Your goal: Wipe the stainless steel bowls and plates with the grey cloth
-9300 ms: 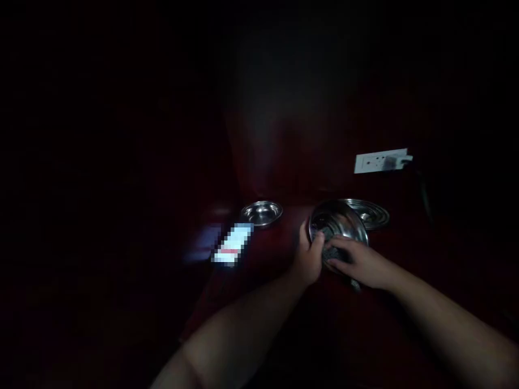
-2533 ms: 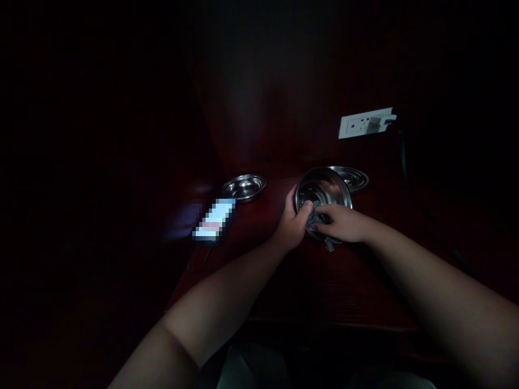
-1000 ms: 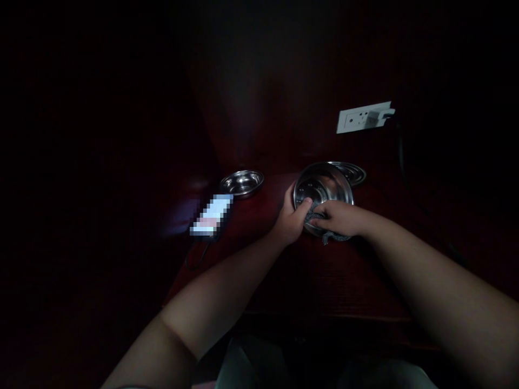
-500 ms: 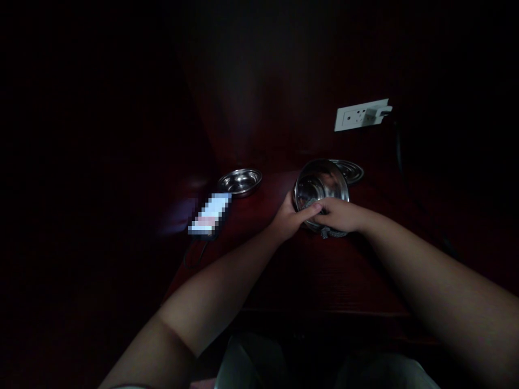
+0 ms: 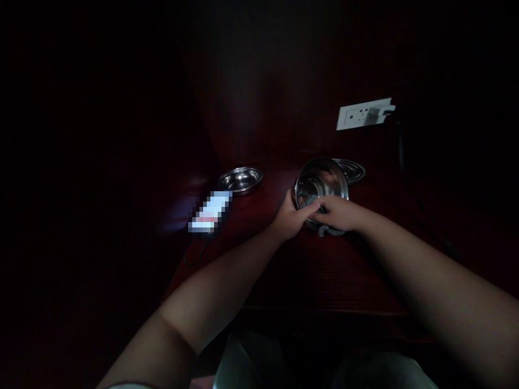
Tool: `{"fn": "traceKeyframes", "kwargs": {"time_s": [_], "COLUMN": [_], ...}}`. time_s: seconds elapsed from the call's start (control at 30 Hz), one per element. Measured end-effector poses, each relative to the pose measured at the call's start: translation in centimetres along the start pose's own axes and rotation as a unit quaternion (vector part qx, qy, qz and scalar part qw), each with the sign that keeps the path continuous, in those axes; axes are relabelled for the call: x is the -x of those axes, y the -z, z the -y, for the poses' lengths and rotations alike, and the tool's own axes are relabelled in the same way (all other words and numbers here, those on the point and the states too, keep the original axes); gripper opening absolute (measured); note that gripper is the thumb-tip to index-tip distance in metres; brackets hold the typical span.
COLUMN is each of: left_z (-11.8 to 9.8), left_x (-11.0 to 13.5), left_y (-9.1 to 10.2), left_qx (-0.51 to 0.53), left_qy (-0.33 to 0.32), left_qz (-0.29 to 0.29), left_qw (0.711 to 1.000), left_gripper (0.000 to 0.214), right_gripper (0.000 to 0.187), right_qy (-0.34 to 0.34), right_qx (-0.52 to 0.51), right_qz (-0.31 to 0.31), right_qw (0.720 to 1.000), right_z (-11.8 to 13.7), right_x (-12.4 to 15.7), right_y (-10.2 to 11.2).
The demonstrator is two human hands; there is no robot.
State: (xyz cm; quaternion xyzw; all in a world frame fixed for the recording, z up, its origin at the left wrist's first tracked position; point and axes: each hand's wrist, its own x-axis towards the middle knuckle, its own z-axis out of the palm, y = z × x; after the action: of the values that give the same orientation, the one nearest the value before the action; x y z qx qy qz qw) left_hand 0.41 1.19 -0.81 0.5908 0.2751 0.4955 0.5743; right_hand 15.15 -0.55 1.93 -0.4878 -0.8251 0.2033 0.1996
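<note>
1. Head cam, L hand point(image 5: 290, 220): wrapped round near-L wall of deep stainless-steel bowl point(image 5: 335, 182), thumb hooked over rim; fingers behind bowl hidden. Thumb tip at R fingertips; contact vs. overlap unclear.
2. R hand point(image 5: 338, 213): fingers bunched, pinching grey patterned cloth point(image 5: 326, 231) at near rim; part of cloth inside bowl, part hanging outside below R hand.
3. Bowl: btwn both hands, tilted, mouth facing wearer. Whether base touches tabletop point(image 5: 300, 275): can't tell, hands in the way.
4. Beyond R hand, partly behind bowl: round ridged steel item point(image 5: 353, 171), lid or plate n/d.
5. Left of L hand, a bit farther out: shallow steel dish point(image 5: 241, 181), upright.
6. Left of L hand, nearer than dish: smartphone point(image 5: 211, 212), screen lit, pixelated; dark cord point(image 5: 194, 255) looped at its near end.
7. Well beyond R hand, on wall: white socket plate point(image 5: 357, 115) w/ plug point(image 5: 384, 111) inserted.
</note>
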Motion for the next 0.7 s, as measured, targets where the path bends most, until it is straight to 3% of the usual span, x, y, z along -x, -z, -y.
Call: {"fn": "traceKeyframes", "kwargs": {"time_s": [0.2, 0.57, 0.7], "left_z": [-0.03, 0.28, 0.49], "left_x": [-0.09, 0.27, 0.24], "left_y": [-0.01, 0.31, 0.19], "left_qx": [-0.013, -0.007, -0.023], "left_qy": [0.004, -0.018, -0.029], "left_qz": [0.002, 0.059, 0.046], "left_qw": [1.0, 0.998, 0.998], "left_gripper": [0.053, 0.065, 0.063], "right_gripper": [0.019, 0.012, 0.012], "right_qy": [-0.041, -0.023, -0.019], "right_qx": [0.042, -0.011, -0.017], "right_qz": [-0.033, 0.015, 0.019], "right_qw": [0.998, 1.0, 0.999], "right_z": [-0.5, -0.3, -0.09], "right_x": [0.07, 0.1, 0.16], "right_y": [0.14, 0.34, 0.19]}}
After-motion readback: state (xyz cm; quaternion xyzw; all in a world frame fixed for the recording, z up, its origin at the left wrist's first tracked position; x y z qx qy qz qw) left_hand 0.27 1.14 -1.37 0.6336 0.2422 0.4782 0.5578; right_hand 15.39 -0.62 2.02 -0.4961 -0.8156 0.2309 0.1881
